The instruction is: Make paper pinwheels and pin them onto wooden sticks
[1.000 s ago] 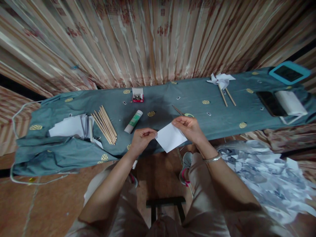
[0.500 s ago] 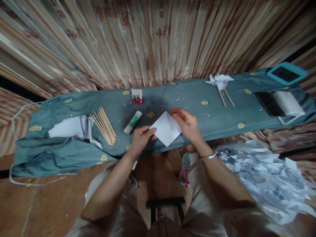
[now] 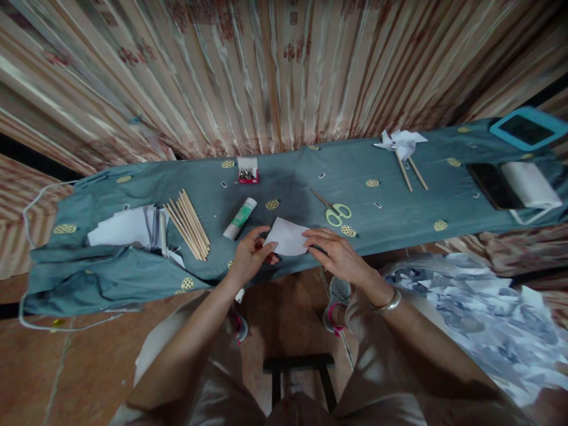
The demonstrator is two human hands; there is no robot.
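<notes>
A white sheet of paper [image 3: 287, 238] is held between my two hands over the near edge of the table. My left hand [image 3: 251, 253] pinches its left corner between thumb and fingers. At the opposite corner, the fingers of my right hand [image 3: 335, 251] close on the paper, which bends a little. Just beyond lie green-handled scissors [image 3: 333, 212], blades pointing away to the left. A glue stick [image 3: 240, 218] with a green label rests near my left hand, and behind it stands an open red box of small metal pins [image 3: 248, 174].
Wooden sticks [image 3: 189, 226] and a stack of white paper [image 3: 124, 228] lie at the left. Paper pinwheels on sticks [image 3: 403, 145], a phone [image 3: 492, 186] and a blue-framed device [image 3: 528, 128] are at the right. A large bag of folded paper [image 3: 479, 313] stands below the table's right side.
The paper has turned and now bends between both hands. My right hand has moved down and nearer to me, and the scissors behind it have come into view.
</notes>
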